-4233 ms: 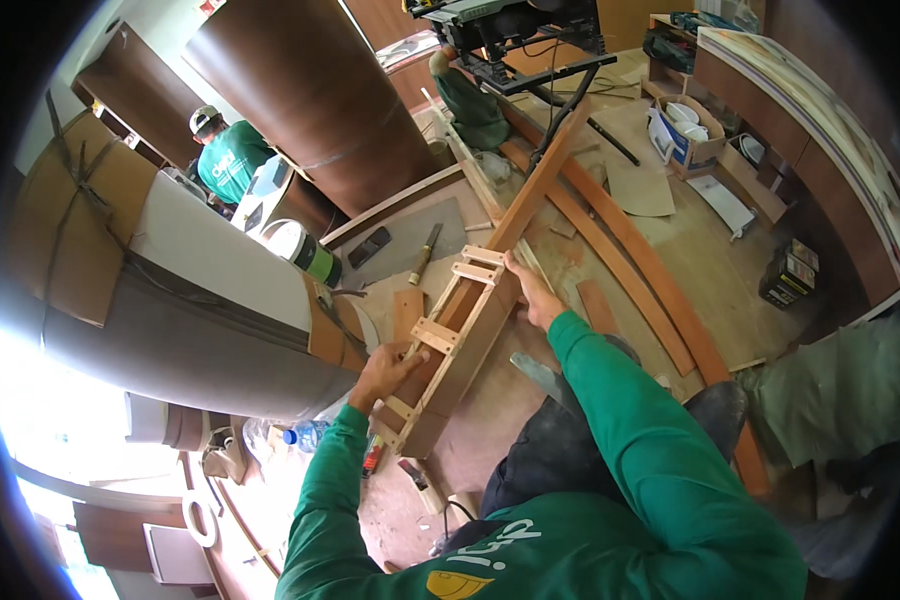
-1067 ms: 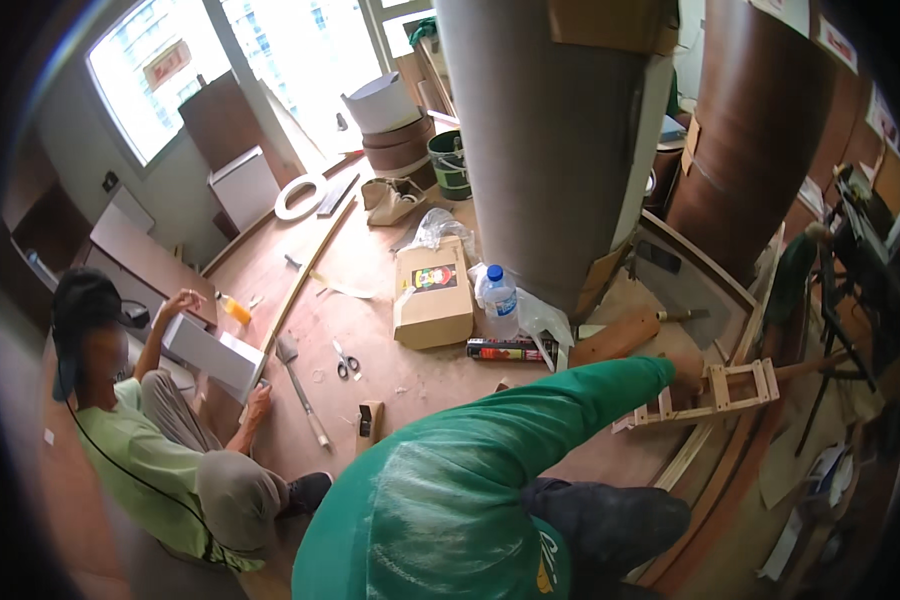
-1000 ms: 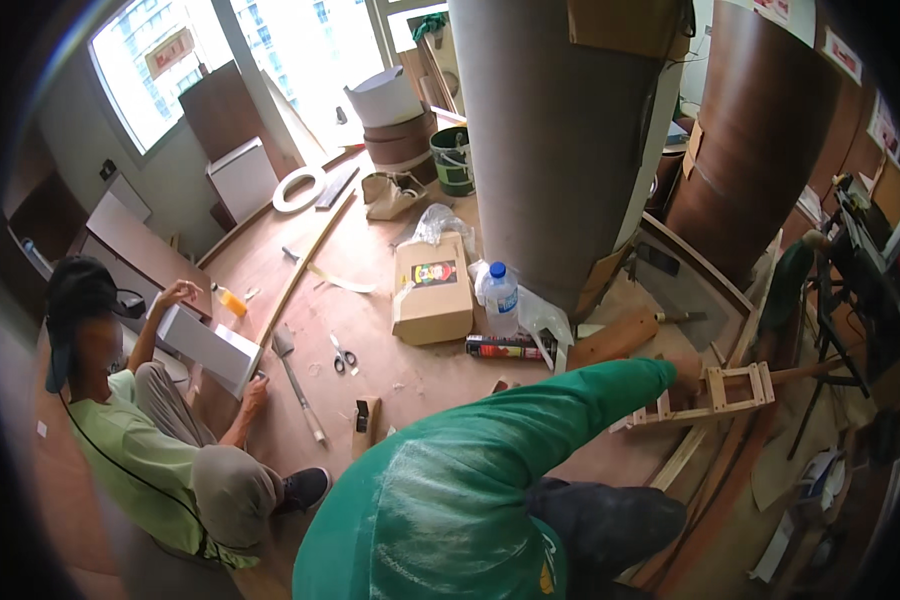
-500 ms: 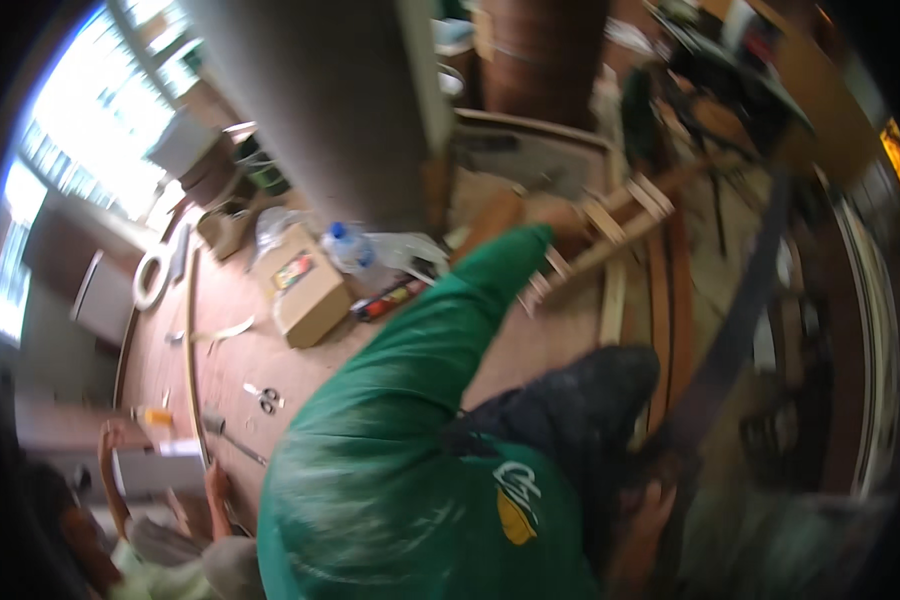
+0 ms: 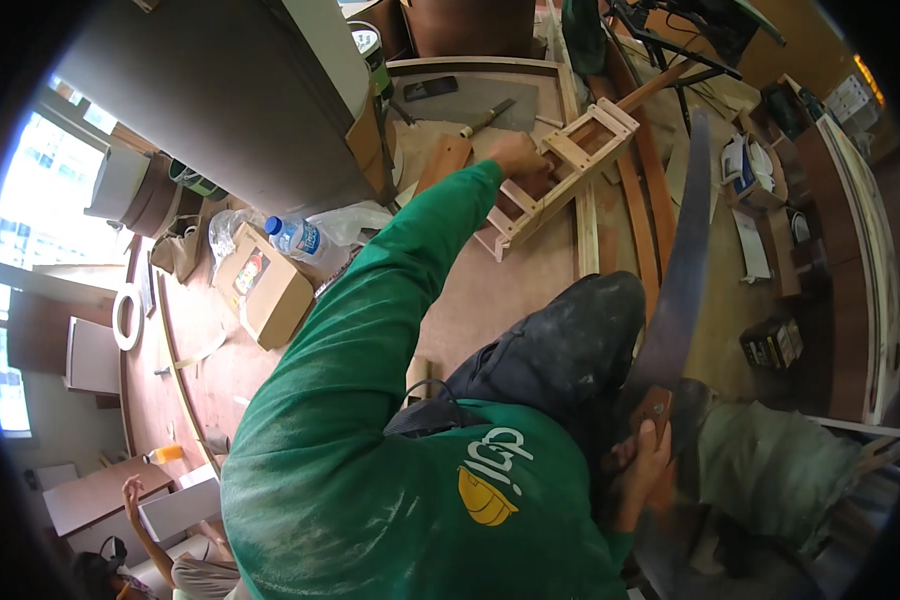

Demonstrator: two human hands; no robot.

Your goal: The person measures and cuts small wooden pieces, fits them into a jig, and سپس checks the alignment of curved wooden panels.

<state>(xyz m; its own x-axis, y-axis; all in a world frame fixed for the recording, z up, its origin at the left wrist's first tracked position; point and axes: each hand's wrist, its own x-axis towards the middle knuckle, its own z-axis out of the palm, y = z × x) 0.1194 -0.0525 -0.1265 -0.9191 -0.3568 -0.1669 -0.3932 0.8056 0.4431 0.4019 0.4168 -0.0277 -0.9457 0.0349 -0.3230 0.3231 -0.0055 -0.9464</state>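
While the left hand (image 5: 518,157) curls over the left-hand rail of a slatted wooden frame (image 5: 582,163), the right hand (image 5: 650,458) is wrapped around the wooden handle of a handsaw (image 5: 677,300). The frame lies obliquely ahead of the person, its long axis running toward the upper right; the left hand meets it near mid-length, with crosspieces visible on either side of the grip. The left fingers bend inward over the rail, closed on it, although their tips are hidden and the firmness of the hold cannot be told. A narrow wooden bar (image 5: 655,88) projects beyond the frame's far end. On the right, the fist closes around the saw's handle low in the view, beside the person's dark-trousered knee (image 5: 580,320); from it the broad blade rises upright, slightly curved by the lens, its tip to the right of the frame and apart from it. Between frame and blade run long reddish-brown wooden strips (image 5: 653,215). Just left of the left hand lies an orange-brown wood offcut (image 5: 444,160), with a chisel-like tool (image 5: 492,115) beyond it. Farther left, a blue-capped plastic bottle (image 5: 295,238) stands beside a cardboard box (image 5: 270,300). At the lower left, a co-worker's hand (image 5: 133,492) is raised.
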